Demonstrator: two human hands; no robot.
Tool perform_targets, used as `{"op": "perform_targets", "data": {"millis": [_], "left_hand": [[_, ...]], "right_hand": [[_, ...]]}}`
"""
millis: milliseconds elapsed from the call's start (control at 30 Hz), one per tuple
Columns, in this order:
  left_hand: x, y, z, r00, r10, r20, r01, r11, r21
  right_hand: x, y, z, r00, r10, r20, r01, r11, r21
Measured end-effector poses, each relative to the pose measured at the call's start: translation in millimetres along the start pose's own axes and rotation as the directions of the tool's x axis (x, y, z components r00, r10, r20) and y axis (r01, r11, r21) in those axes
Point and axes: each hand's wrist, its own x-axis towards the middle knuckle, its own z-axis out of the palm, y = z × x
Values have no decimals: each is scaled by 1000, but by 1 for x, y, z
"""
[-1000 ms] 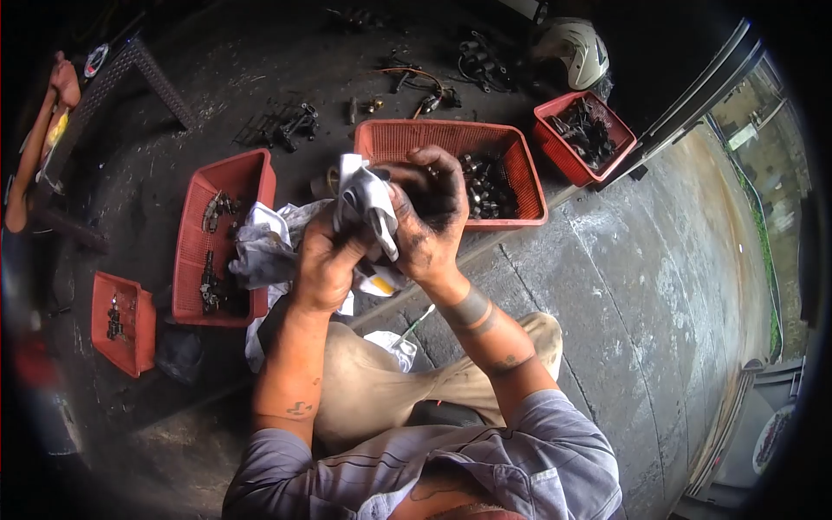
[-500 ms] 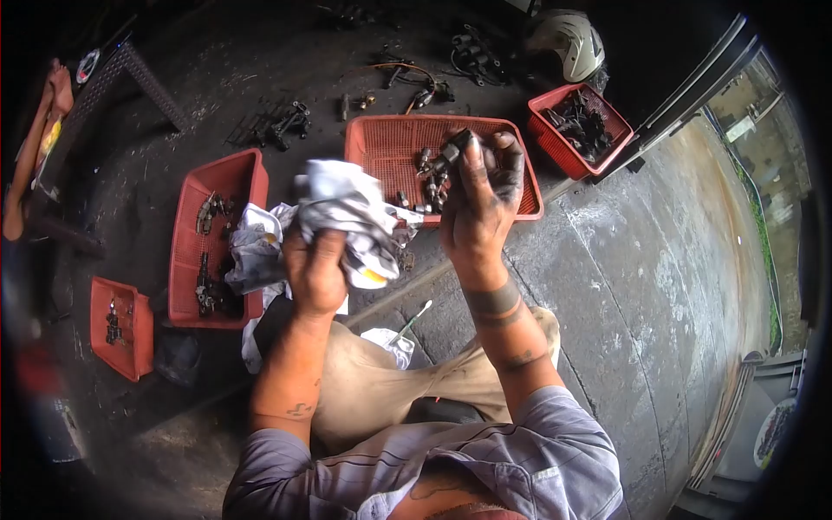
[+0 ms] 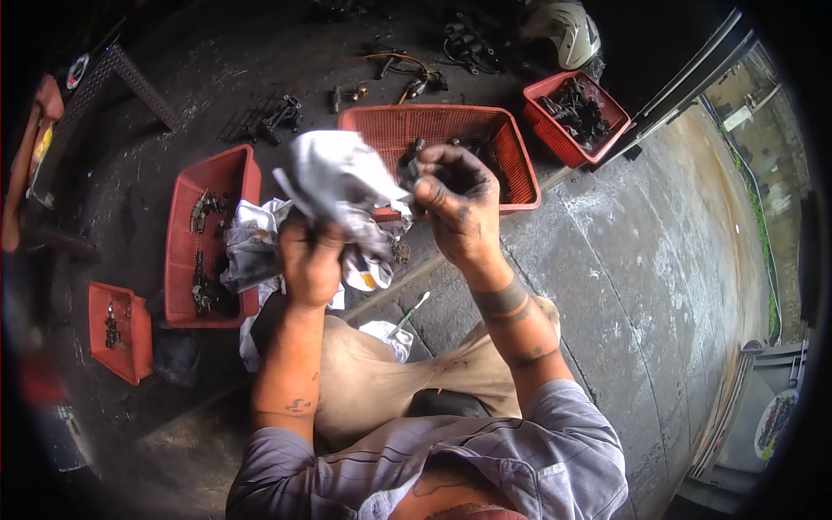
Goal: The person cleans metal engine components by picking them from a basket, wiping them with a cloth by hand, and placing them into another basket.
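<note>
My left hand [image 3: 310,264] is closed around a bunched white rag [image 3: 340,165] with grey stains, blurred by motion. My right hand [image 3: 464,204], its fingers blackened, pinches a small dark metal part [image 3: 411,173] at the rag's right edge. Much of that part is hidden by the fingers, so its exact kind does not show. Behind my right hand stands a red plastic basket [image 3: 360,117] with several small metal pieces, partly covered by my hand and the rag.
A second red basket [image 3: 176,260] at left holds metal parts, with more cloths [image 3: 251,251] over its side. Smaller red baskets stand far left [image 3: 139,342] and at upper right [image 3: 598,154]. Beyond lie loose parts [image 3: 279,120] and a white helmet [image 3: 568,36]. A toothbrush-like stick [image 3: 409,314] lies near my knees.
My right hand has moved left and down, bringing the metal part to the rag. The rag has been lifted slightly and its folds have shifted.
</note>
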Motion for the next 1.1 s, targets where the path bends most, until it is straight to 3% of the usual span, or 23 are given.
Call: {"op": "perform_targets", "data": {"millis": [33, 67, 133, 167, 233, 333, 400, 433, 467, 533, 600, 667, 733, 800, 867, 900, 933, 1000, 1033, 1067, 1100], "left_hand": [[2, 3, 9, 997, 46, 55, -45, 999, -9], [4, 5, 24, 994, 97, -47, -92, 990, 107], [7, 5, 29, 966, 255, 44, -254, 896, 364], [13, 10, 27, 926, 359, 114, -370, 807, 460], [13, 18, 27, 927, 366, 79, -349, 770, 534], [9, 17, 23, 922, 377, 83, -334, 672, 660], [7, 16, 29, 933, 311, -181, -233, 905, 356], [5, 13, 26, 935, 297, -193, -220, 915, 339], [4, 17, 22, 948, 271, -169, -195, 910, 367], [2, 19, 18, 973, 174, -152, -131, 957, 257], [1, 23, 17, 988, 37, -148, -33, 999, 29], [2, 27, 21, 990, -41, -132, 3, 960, -279], [-3, 11, 1, 982, -159, -101, 64, 786, -615], [-4, 14, -9, 995, -82, -56, 9, 631, -776], [-3, 23, 1, 988, -44, -151, -86, 652, -753], [-1, 22, -1, 998, 66, -26, -65, 718, -693], [-4, 24, 2, 999, 21, -37, -39, 817, -575], [-5, 23, 10, 986, -149, -74, 79, 812, -578], [-4, 22, 11, 977, -188, -100, 131, 900, -416], [-4, 24, 17, 996, -68, 59, 88, 868, -489], [-4, 27, 22, 997, -59, 58, 76, 932, -354]], "right_hand": [[-2, -2, 0, 996, 62, 61, -57, 995, -81], [-3, -3, 2, 985, 127, 117, -107, 981, -165], [-6, 1, -3, 953, 193, 234, -100, 929, -357], [-6, 2, -3, 950, 190, 246, -93, 929, -357], [-8, 4, 0, 947, 188, 260, -87, 930, -357], [-15, 4, 7, 934, 276, 227, -205, 934, -292], [-17, -8, 16, 869, 427, 251, -352, 888, -295], [-18, -2, 17, 935, 266, 236, -155, 902, -403], [-21, 0, 16, 934, 261, 243, -183, 936, -301], [-25, -8, 22, 942, 255, 217, -161, 913, -374], [-28, -10, 27, 953, 204, 222, -118, 930, -349], [-31, -12, 29, 964, 148, 222, -70, 943, -327], [-34, -15, 29, 963, 218, 161, -209, 975, -73], [-37, -14, 26, 962, 223, 159, -228, 974, 11], [-40, -8, 22, 983, 125, 132, -135, 989, 68], [-41, -9, 23, 983, 123, 134, -133, 989, 67], [-41, -8, 22, 983, 127, 133, -137, 988, 68], [-42, -5, 21, 984, 35, 176, -33, 999, -17], [-41, -3, 22, 980, -14, 200, 16, 1000, -11], [-42, -3, 23, 980, -14, 200, 16, 1000, -9], [-43, -4, 23, 981, 17, 193, -13, 1000, -21]]}}
